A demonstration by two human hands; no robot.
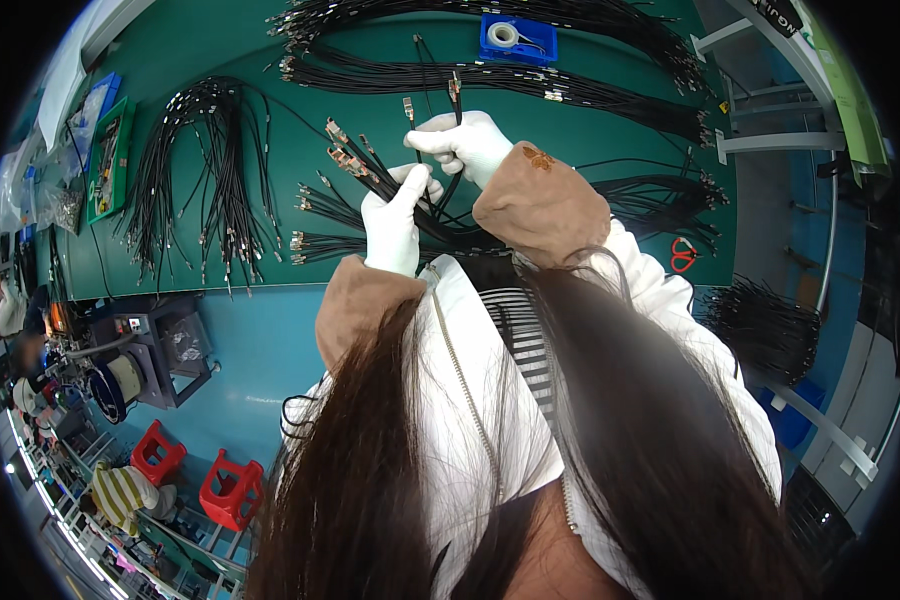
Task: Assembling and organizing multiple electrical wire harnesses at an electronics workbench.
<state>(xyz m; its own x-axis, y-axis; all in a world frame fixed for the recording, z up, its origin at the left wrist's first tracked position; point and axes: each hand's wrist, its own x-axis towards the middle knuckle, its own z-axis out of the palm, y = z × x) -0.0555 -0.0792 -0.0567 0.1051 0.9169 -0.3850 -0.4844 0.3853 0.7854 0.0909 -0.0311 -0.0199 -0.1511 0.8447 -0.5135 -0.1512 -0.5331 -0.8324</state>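
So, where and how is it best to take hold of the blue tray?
The blue tray is probably best gripped at its left end wall, from above: bare green table shows beside that end, while black cables run close along the near side. Better keep it level, since a white tape roll lies inside.

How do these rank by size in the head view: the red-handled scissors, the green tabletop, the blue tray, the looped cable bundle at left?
Largest to smallest:
1. Green tabletop
2. Looped cable bundle
3. Blue tray
4. Red-handled scissors
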